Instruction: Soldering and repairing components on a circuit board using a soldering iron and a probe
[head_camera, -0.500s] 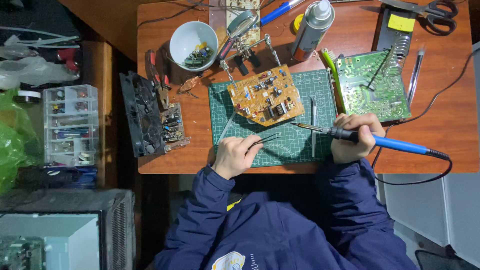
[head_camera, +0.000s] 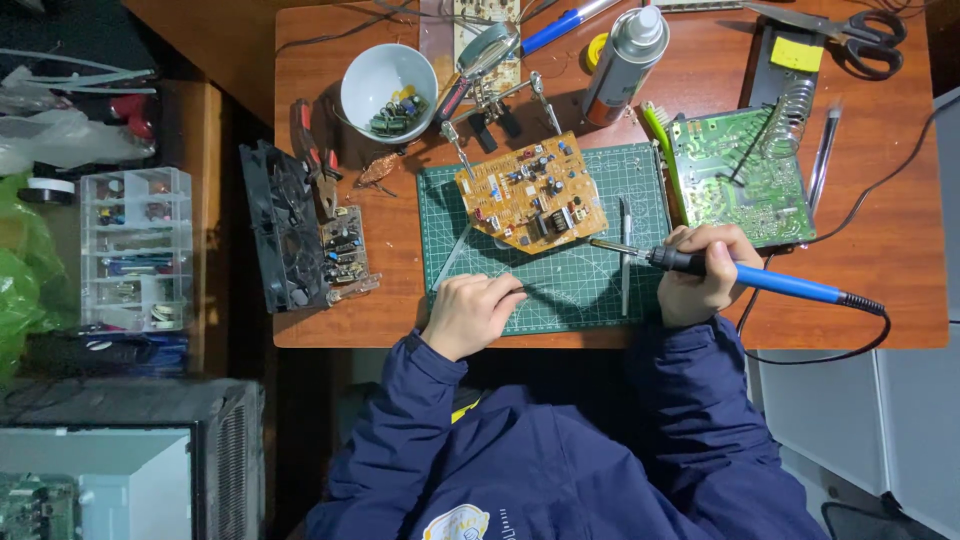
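- Soldering iron (head_camera: 745, 275): gripped in the right hand (head_camera: 700, 275), tip just beside the brown circuit board (head_camera: 530, 193) on the green cutting mat (head_camera: 560, 280).
- Left hand (head_camera: 470, 312): curled, pinching a thin wire (head_camera: 535, 291) on the mat.
- Green circuit board (head_camera: 735, 180) lies right of the mat.

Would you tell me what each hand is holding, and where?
Right hand grips the soldering iron by its blue handle; left hand pinches a thin wire.

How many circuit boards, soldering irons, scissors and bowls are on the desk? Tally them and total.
Circuit boards: 4 (orange board, green board, dark board, tan board)
Soldering iron: 1
Scissors: 1
Bowl: 1
Total: 7
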